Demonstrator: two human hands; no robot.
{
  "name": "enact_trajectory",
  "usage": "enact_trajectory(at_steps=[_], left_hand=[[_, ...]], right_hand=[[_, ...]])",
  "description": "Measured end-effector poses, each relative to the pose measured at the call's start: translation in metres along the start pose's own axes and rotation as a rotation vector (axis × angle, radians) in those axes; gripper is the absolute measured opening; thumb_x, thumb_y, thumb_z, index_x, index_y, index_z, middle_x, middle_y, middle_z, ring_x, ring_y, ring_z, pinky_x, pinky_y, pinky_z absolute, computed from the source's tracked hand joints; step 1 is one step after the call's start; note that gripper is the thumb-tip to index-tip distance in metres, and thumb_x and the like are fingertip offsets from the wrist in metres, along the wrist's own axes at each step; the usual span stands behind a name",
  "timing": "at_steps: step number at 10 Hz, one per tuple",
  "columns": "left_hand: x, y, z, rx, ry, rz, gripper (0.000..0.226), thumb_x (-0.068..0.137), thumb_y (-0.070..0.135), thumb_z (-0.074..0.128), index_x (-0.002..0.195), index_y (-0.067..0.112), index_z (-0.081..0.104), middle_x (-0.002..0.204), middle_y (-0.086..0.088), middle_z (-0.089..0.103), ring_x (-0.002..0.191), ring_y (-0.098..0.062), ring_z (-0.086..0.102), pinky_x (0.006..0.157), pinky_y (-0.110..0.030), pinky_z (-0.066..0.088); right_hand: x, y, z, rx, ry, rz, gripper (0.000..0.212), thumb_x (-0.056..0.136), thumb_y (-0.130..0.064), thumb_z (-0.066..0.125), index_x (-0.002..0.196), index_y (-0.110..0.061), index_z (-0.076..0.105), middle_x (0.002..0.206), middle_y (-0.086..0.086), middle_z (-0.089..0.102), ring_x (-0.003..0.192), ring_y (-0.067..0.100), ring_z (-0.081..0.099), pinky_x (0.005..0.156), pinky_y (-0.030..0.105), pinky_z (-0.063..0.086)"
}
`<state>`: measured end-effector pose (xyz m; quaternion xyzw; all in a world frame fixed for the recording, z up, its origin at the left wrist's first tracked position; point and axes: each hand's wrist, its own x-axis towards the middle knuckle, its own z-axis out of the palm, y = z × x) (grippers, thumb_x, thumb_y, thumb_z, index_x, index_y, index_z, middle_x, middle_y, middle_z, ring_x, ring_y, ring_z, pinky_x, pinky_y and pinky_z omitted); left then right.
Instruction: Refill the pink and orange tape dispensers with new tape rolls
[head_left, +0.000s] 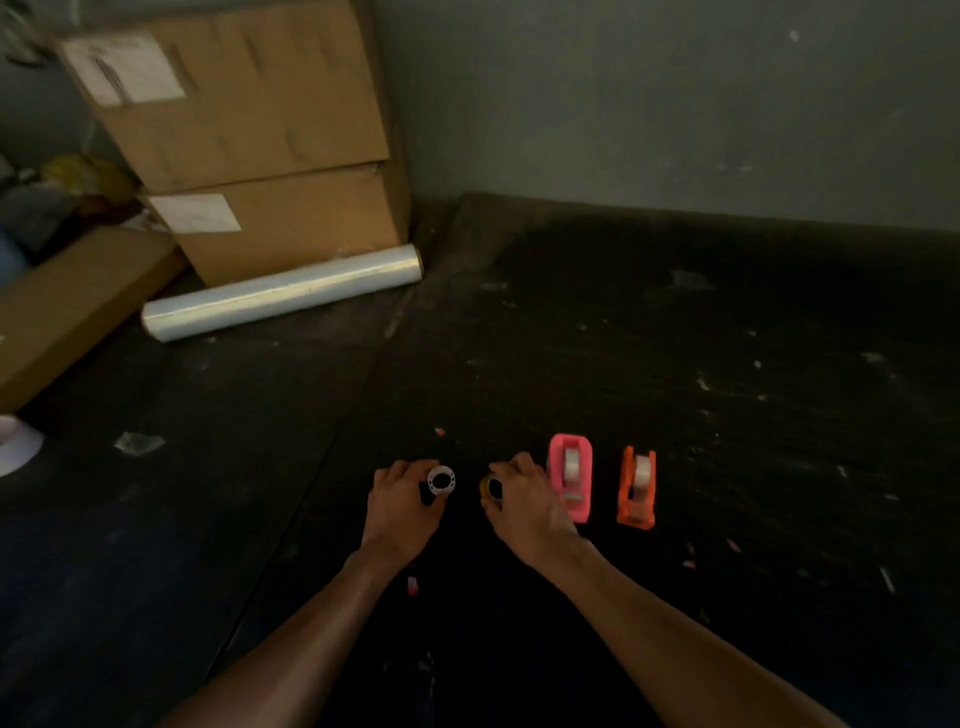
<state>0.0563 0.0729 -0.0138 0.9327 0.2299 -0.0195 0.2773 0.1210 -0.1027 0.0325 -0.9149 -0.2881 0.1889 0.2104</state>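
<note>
— Dispensers?
— Pink dispenser (570, 477): upright on the dark floor, clear roll seated in it. Orange dispenser (637, 487): just to its right, apart, also upright, also loaded with a clear roll.
— Loose rolls?
— White-cored ring (441, 481), held on edge at floor level. Yellowish ring (491, 488), beside the pink dispenser, largely covered.
</note>
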Motion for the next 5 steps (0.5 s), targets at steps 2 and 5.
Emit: enact_trajectory(at_steps=[2, 5], left_hand=[[0.033, 0.0, 0.0, 0.071, -0.031, 0.002, 0.044, 0.086, 0.038, 0.065, 0.129, 0.035, 0.055, 0.131, 0.007, 0.059, 0.123, -0.017, 0.049, 0.105, -0.034, 0.037], [0.032, 0.023, -0.023, -0.057, -0.118, -0.056, 0.073, 0.088, 0.024, 0.067, 0.15, 0.028, 0.028, 0.148, -0.012, 0.042, 0.137, -0.033, 0.037, 0.114, -0.046, 0.033]], right_hand=[[0.039, -0.007, -0.004, -0.161, -0.09, 0.084, 0.051, 0.093, -0.021, 0.063, 0.141, -0.015, 0.046, 0.151, 0.014, 0.033, 0.133, 0.029, 0.042, 0.107, 0.041, 0.043], [0.033, -0.011, -0.025, 0.026, -0.132, 0.138, 0.049, 0.1, -0.031, 0.052, 0.144, -0.01, 0.042, 0.149, 0.016, 0.037, 0.128, 0.028, 0.05, 0.103, 0.038, 0.046]])
